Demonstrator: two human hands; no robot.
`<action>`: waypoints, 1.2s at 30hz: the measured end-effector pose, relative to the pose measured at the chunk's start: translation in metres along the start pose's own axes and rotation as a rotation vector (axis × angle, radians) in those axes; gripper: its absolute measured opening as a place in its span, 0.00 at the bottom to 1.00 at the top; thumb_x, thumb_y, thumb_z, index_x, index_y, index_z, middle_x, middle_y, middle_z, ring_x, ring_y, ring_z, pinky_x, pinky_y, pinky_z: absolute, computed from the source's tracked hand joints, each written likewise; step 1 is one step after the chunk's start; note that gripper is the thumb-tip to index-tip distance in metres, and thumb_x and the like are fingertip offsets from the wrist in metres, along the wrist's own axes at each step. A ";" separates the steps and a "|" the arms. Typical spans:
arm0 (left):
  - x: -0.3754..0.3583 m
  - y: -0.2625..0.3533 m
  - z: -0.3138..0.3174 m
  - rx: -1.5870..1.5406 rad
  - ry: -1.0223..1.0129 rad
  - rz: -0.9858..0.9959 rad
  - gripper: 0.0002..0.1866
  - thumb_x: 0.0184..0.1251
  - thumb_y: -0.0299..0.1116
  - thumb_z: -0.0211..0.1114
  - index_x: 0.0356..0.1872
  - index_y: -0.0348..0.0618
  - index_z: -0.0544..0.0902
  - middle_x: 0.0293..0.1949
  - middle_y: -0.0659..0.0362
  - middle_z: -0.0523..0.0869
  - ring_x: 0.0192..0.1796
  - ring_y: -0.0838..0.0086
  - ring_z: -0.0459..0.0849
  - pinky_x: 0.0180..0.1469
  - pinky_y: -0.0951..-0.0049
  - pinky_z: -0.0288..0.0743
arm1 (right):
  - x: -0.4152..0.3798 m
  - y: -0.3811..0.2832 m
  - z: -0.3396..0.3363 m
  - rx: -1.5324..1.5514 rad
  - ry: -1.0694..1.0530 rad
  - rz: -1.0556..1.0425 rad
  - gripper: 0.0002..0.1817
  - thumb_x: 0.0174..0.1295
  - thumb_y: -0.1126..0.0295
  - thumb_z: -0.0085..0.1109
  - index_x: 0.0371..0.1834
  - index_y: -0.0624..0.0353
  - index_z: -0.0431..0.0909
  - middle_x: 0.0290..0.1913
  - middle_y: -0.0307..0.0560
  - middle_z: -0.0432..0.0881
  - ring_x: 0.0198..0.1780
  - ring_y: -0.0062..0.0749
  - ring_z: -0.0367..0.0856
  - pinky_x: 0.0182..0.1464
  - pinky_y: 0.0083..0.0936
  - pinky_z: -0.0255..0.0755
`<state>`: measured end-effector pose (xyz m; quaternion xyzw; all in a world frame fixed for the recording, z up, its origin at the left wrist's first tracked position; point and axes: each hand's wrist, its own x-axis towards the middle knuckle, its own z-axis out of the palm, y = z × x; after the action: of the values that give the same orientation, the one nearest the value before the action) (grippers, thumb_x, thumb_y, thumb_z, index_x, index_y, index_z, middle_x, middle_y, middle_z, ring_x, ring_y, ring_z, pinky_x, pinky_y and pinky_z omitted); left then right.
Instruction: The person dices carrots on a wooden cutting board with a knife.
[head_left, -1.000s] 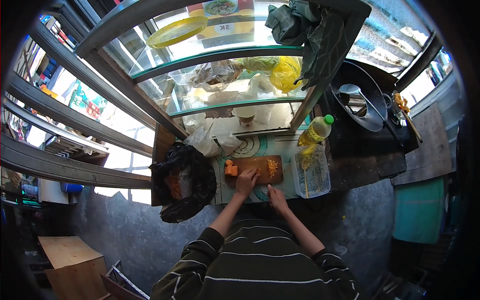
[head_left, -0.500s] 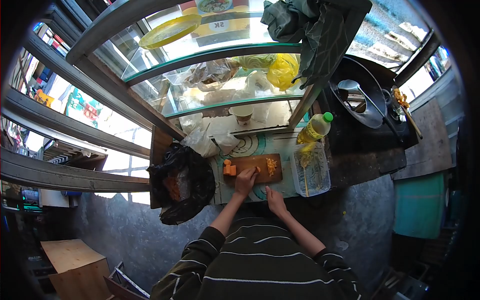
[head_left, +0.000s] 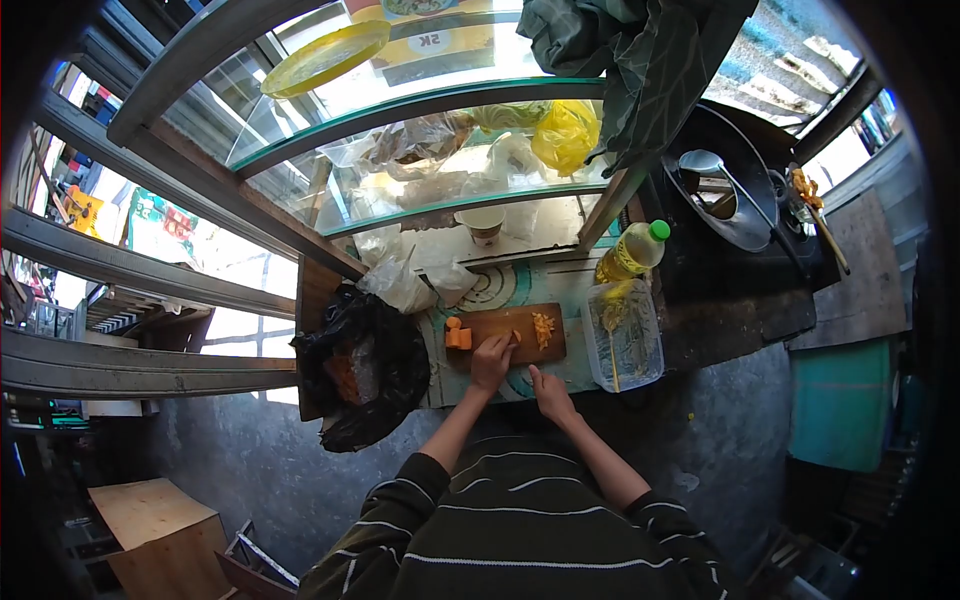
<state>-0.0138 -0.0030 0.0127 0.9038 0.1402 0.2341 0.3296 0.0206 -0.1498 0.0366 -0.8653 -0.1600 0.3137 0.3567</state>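
On the wooden cutting board (head_left: 490, 362), my left hand (head_left: 490, 364) has its fingers closed over a small piece of carrot (head_left: 515, 337). Thicker carrot chunks (head_left: 458, 335) lie at the board's left end. A little heap of thin-cut carrot (head_left: 543, 330) is on its right part. My right hand (head_left: 553, 395) is curled into a grip just off the board's near right edge. What it holds is too small and dark to make out.
A black plastic bag (head_left: 370, 400) sits left of the board. To the right are a clear plastic tub (head_left: 650, 345) with a yellow-tipped stick, a green-capped oil bottle (head_left: 632, 252) and a wok (head_left: 735, 225) holding a ladle (head_left: 740, 195). A glass display case (head_left: 420, 105) rises behind.
The view has shifted slightly. Both hands keep nearly the same places, the left on the carrot and the right by the board's edge.
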 end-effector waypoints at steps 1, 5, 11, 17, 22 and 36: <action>0.000 0.000 0.000 -0.006 -0.001 0.001 0.13 0.51 0.28 0.63 0.40 0.35 0.78 0.31 0.50 0.80 0.33 0.59 0.80 0.35 0.65 0.74 | 0.001 -0.003 -0.002 0.000 -0.003 0.002 0.34 0.66 0.49 0.32 0.22 0.71 0.73 0.24 0.69 0.73 0.35 0.63 0.73 0.36 0.45 0.63; 0.000 -0.001 0.002 -0.028 -0.004 -0.004 0.13 0.52 0.29 0.63 0.40 0.36 0.78 0.31 0.51 0.80 0.34 0.59 0.80 0.35 0.65 0.74 | 0.015 -0.006 -0.008 0.014 -0.117 0.060 0.34 0.65 0.47 0.30 0.27 0.71 0.75 0.30 0.70 0.74 0.42 0.63 0.71 0.42 0.46 0.64; 0.000 0.001 0.003 -0.042 0.060 -0.022 0.12 0.51 0.30 0.64 0.38 0.37 0.80 0.30 0.51 0.81 0.32 0.59 0.80 0.34 0.66 0.73 | 0.026 0.001 0.005 0.065 -0.137 0.069 0.34 0.65 0.47 0.30 0.28 0.72 0.75 0.30 0.69 0.75 0.41 0.63 0.72 0.42 0.45 0.64; -0.002 -0.001 0.002 -0.029 0.024 -0.019 0.13 0.53 0.31 0.63 0.40 0.37 0.79 0.31 0.51 0.81 0.34 0.59 0.80 0.35 0.66 0.74 | 0.011 0.011 0.010 0.020 -0.078 0.076 0.34 0.65 0.47 0.30 0.29 0.71 0.75 0.31 0.70 0.75 0.41 0.64 0.72 0.42 0.47 0.64; 0.000 0.002 0.000 -0.021 0.016 -0.016 0.14 0.54 0.32 0.63 0.40 0.36 0.79 0.31 0.51 0.81 0.34 0.59 0.80 0.36 0.66 0.74 | -0.004 0.030 0.007 0.021 -0.030 0.029 0.35 0.65 0.46 0.30 0.27 0.71 0.75 0.29 0.70 0.75 0.37 0.65 0.73 0.39 0.46 0.66; -0.007 -0.009 -0.003 -0.099 0.048 -0.079 0.11 0.49 0.29 0.65 0.34 0.35 0.80 0.31 0.50 0.81 0.34 0.59 0.81 0.36 0.67 0.74 | -0.001 0.004 -0.003 0.106 -0.102 0.059 0.34 0.64 0.46 0.32 0.26 0.72 0.72 0.29 0.69 0.73 0.38 0.63 0.72 0.39 0.43 0.62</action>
<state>-0.0224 0.0024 0.0064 0.8743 0.1718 0.2492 0.3795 0.0222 -0.1548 0.0357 -0.8325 -0.1355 0.3758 0.3839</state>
